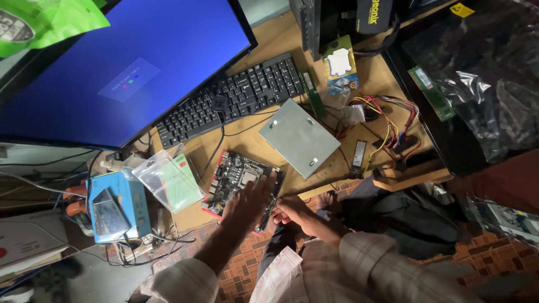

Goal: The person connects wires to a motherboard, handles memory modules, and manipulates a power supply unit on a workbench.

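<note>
A black and red motherboard (236,171) lies at the near edge of a wooden desk (370,73). My left hand (250,199) rests flat on the board's near right part, fingers spread, gripping nothing. At the board's near right corner my right hand (292,213) curls its fingers around the edge. Both forearms wear a pale checked shirt.
A grey metal plate (298,136) lies right of the board. Behind are a black keyboard (236,95) and a blue-lit monitor (123,62). Coloured power cables (390,120), memory sticks (430,92), a clear bag (168,179) and a blue box (119,205) lie around.
</note>
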